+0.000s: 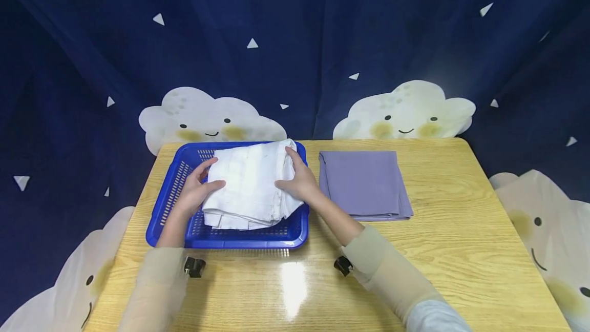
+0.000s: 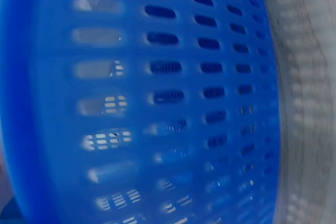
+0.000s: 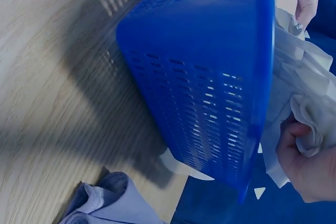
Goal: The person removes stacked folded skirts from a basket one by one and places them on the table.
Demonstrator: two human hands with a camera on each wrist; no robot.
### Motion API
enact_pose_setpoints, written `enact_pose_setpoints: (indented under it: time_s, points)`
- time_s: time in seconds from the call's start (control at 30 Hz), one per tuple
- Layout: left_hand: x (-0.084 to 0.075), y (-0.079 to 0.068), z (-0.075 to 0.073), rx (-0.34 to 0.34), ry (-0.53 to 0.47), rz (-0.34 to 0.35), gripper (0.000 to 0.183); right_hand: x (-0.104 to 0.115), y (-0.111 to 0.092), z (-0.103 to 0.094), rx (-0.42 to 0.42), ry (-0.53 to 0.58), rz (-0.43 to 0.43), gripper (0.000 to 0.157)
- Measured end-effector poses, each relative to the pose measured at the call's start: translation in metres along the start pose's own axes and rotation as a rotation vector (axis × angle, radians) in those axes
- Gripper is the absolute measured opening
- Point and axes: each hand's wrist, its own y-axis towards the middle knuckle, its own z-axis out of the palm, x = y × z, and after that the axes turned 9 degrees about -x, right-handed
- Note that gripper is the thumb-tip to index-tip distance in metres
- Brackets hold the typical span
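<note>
A folded white cloth [image 1: 246,183] is at the blue plastic basket [image 1: 244,244], above the basket's rim in the right wrist view. My left hand [image 1: 197,187] grips the cloth's left side, thumb on top. At the opposite side, my right hand [image 1: 298,181] holds the layered edge; the right wrist view shows the fingers [image 3: 289,148] curled round it. Only the basket's slotted wall [image 2: 136,77] fills the left wrist view, so that hand's grip is hidden there. The cloth covers much of the basket's inside.
To the right of the basket, a folded purple cloth [image 1: 361,181] lies on the wooden table [image 1: 451,250]. Behind the table's back edge hangs a dark blue curtain [image 1: 304,40] with cloud and triangle prints.
</note>
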Motion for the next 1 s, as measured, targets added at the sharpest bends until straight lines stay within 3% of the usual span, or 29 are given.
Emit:
enact_pose_setpoints:
  time_s: [0.3, 0.63, 1.0]
  points:
    - [-0.005, -0.002, 0.010, -0.011, -0.034, 0.027, 0.070, -0.001, -0.003, -0.013, 0.013, 0.069, 0.045, 0.088]
    - [-0.017, -0.007, 0.021, -0.009, -0.064, 0.020, 0.069, 0.000, -0.007, -0.031, 0.011, 0.077, 0.021, 0.087]
    - [-0.024, -0.012, 0.033, 0.025, -0.110, 0.088, 0.067, -0.005, -0.013, -0.048, 0.023, 0.102, 0.057, 0.087]
